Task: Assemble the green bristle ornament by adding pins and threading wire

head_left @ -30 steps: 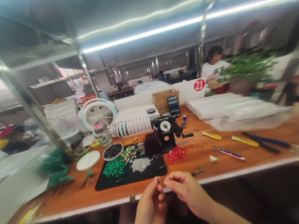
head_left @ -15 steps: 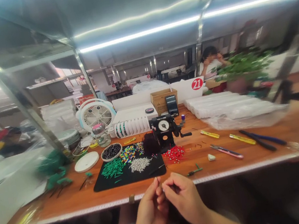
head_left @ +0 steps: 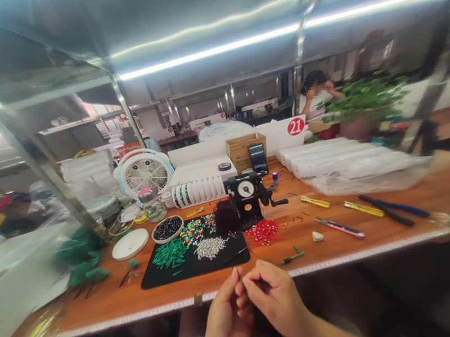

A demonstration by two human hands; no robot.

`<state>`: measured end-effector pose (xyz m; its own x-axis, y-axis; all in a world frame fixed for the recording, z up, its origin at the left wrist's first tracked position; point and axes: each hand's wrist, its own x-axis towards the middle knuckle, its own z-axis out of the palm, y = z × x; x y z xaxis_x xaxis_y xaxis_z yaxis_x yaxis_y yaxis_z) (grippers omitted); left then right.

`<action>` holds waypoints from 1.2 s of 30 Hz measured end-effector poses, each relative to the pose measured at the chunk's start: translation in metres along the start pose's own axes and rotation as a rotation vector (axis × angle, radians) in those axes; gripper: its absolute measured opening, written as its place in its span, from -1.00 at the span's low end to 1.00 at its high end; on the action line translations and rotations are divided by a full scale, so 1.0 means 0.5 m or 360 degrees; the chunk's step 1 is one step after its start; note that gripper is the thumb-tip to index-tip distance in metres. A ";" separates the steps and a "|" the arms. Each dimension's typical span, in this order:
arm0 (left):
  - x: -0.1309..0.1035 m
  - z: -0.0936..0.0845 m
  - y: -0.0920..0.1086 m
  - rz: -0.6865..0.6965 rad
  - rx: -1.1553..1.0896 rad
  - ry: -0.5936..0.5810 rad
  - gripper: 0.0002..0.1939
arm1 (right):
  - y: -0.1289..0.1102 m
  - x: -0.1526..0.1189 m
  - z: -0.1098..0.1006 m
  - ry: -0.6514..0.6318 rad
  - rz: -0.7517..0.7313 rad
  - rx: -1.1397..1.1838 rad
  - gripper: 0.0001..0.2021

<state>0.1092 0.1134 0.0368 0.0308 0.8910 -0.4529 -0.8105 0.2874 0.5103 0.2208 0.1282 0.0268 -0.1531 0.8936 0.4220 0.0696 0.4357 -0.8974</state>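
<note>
My left hand (head_left: 229, 313) and my right hand (head_left: 277, 299) meet at the fingertips, just in front of the table's near edge. Each is closed in a pinch; whatever sits between the fingers is too small to make out. Beyond them lies a black mat (head_left: 148, 277) bearing green tube pieces (head_left: 170, 254), silver beads (head_left: 211, 247) and multicoloured beads (head_left: 193, 231). Red beads (head_left: 264, 231) are heaped beside the mat's right edge. A small green stem-like piece (head_left: 293, 257) rests close to my right hand.
Behind the mat stands a black hand-cranked machine (head_left: 250, 196) next to a row of white spools (head_left: 200, 190). Pliers (head_left: 389, 211), a pink-handled tool (head_left: 341, 227) and yellow cutters (head_left: 363, 208) lie at right. A dish of black beads (head_left: 168, 229) and a fan (head_left: 145, 172) are left. A person (head_left: 316, 94) sits beyond.
My hands stay nearly still, fingertips together, with only a slight shift of the right fingers. Nothing on the table has visibly moved.
</note>
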 end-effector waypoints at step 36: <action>-0.006 0.003 -0.005 0.0229 0.0381 -0.0217 -0.61 | -0.007 0.012 0.004 -0.0230 0.0792 0.1074 -0.79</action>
<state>0.1120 0.1106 0.0378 0.0170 0.9628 -0.2697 -0.6521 0.2151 0.7270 0.2177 0.1320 0.0323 -0.3879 0.9215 -0.0216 -0.4333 -0.2030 -0.8781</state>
